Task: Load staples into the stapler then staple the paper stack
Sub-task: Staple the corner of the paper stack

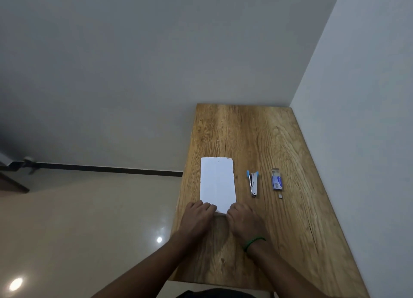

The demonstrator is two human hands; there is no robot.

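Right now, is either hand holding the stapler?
No. Both the left hand and right hand rest on the near edge of the paper; the stapler lies untouched beside it.

staple box [277,181] print blurred, nothing legible

The rectangular wooden table [268,141] is a warm honey brown, marked with darker, wavy grain lines and a few dark knots and cracks. The flat stack of paper [218,181] is plain white with a faint bluish cast. The small metal stapler [253,183] is shiny silver with light blue plastic tips at its far end. The little cardboard staple box [277,181] is blue and white with a pale flap. A thin beaded wristband [253,243] is bright green. The walls are flat grey-white, the glossy floor is beige, and the skirting strip is black.
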